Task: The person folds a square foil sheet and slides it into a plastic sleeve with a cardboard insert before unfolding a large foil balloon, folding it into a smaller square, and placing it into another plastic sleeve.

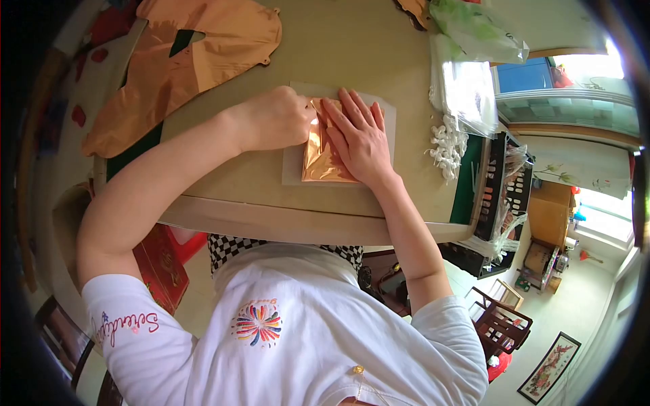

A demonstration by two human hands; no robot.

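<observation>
A folded copper-coloured foil piece [319, 161] lies on a pale clear bag [293, 172] in the middle of the beige table [271, 203]. My left hand [271, 120] is curled into a fist at the foil's upper left corner and pinches its edge with the thumb. My right hand [359, 139] lies flat, fingers spread, and presses down on the right half of the foil.
Large rose-gold foil shapes [183, 61] are piled at the table's far left. A stack of clear bags [467, 88], a green-tinted bag [474, 27] and a heap of small white pieces [447, 145] sit at the right. A black tray of small items [501, 193] stands beyond the right edge.
</observation>
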